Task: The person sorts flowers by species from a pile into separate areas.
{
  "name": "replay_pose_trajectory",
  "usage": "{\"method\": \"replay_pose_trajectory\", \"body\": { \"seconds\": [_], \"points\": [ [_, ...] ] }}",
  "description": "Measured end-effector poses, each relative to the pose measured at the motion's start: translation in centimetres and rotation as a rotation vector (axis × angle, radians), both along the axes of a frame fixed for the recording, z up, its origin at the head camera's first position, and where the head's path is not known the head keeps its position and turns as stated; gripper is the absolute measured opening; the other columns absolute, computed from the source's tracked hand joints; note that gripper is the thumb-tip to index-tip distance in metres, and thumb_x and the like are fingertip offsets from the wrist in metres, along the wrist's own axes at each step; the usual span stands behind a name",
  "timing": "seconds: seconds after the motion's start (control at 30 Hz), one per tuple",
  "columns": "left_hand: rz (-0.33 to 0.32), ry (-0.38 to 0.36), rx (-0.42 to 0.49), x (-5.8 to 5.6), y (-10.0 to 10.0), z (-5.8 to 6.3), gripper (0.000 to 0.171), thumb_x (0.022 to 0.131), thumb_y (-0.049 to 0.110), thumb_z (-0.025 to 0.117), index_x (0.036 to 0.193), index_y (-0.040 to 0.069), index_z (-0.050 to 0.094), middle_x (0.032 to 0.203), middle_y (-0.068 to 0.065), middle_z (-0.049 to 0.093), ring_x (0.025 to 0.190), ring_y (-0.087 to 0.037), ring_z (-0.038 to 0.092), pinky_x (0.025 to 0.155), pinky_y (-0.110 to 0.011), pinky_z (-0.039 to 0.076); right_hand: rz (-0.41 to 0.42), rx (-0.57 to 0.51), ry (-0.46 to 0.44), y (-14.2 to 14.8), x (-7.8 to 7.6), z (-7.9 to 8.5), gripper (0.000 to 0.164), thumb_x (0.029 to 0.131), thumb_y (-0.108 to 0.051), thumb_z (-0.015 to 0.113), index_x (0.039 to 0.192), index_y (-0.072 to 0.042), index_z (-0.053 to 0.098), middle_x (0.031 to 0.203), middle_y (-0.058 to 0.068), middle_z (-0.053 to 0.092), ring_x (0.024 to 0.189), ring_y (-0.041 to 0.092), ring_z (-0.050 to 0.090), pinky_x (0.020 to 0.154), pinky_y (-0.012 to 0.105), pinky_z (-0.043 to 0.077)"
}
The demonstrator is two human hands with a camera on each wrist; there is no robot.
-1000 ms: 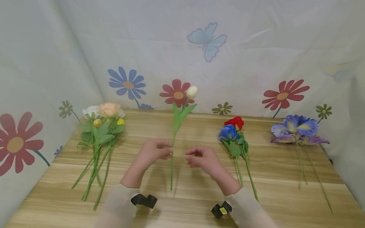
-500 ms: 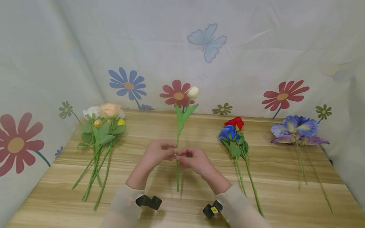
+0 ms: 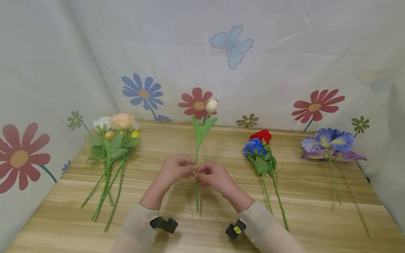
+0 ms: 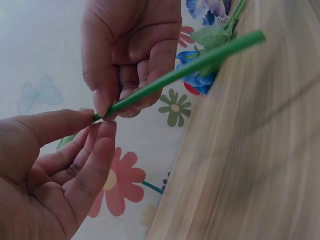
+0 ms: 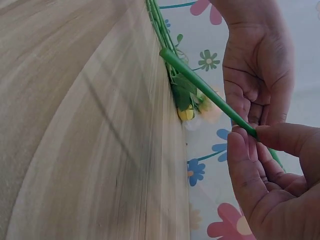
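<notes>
A flower-printed backdrop [image 3: 159,43] rises behind the wooden bench [image 3: 200,247]. On the bench lie a pale mixed bunch [image 3: 116,153] at left, purple-blue blooms [image 3: 335,141] at right and, between them, red and blue roses [image 3: 254,147]. Over the middle a white tulip [image 3: 199,137] points bloom-up, its stem [image 4: 200,64] pinched by the left hand [image 3: 174,170] and right hand [image 3: 217,178]

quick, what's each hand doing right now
Left hand: closed, pinching the white tulip by its stem.
Right hand: closed, pinching the same stem.
</notes>
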State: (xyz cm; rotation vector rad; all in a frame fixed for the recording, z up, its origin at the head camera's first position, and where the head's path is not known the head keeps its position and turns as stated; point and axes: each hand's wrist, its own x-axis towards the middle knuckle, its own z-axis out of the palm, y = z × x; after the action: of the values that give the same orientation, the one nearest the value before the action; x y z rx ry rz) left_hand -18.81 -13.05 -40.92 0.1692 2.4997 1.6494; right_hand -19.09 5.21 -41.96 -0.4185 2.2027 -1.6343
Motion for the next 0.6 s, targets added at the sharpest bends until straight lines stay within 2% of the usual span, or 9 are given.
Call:
{"method": "replay_pose_trajectory", "body": {
  "seconds": [0.17,0.27,0.47,0.6],
  "points": [
    [-0.023,0.009,-0.128,0.1,-1.6,-0.2,0.034,0.099,0.018,0.066,0.124,-0.005,0.070,0.117,-0.025,0.074,0.093,-0.026,0.075,0.081,-0.037,0.064,0.041,0.034,-0.012,-0.2,0.0,-0.5,0.023,0.097,-0.005,0.062,0.110,0.013,0.066,0.097,0.022,0.072,0.074,0.012,0.067,0.078,0.040,0.065],
    [0.003,-0.004,-0.193,0.2,-3.4,0.0,0.036,0.100,0.020,0.065,0.127,-0.002,0.069,0.118,-0.023,0.075,0.096,-0.026,0.074,0.084,-0.040,0.063,0.045,0.064,-0.034,-0.3,0.1,-0.9,0.020,0.096,-0.005,0.062,0.107,0.012,0.066,0.091,0.017,0.072,0.072,0.013,0.067,0.075,0.036,0.065],
    [0.031,-0.008,-0.284,1.1,-7.2,0.8,0.039,0.103,0.019,0.060,0.132,-0.006,0.064,0.120,-0.027,0.072,0.101,-0.032,0.072,0.086,-0.045,0.062,0.045,0.078,-0.088,-0.6,0.5,-1.8,0.016,0.095,-0.002,0.062,0.103,0.012,0.067,0.084,0.010,0.070,0.068,0.011,0.066,0.071,0.033,0.065],
    [0.058,0.005,-0.333,1.8,-9.5,1.1,0.038,0.103,0.018,0.060,0.131,-0.007,0.064,0.118,-0.029,0.072,0.099,-0.035,0.072,0.082,-0.044,0.062,0.035,0.067,-0.141,-1.0,0.5,-2.5,0.016,0.094,0.001,0.062,0.103,0.013,0.067,0.079,0.005,0.066,0.064,0.009,0.063,0.069,0.031,0.065]
  ]
}}
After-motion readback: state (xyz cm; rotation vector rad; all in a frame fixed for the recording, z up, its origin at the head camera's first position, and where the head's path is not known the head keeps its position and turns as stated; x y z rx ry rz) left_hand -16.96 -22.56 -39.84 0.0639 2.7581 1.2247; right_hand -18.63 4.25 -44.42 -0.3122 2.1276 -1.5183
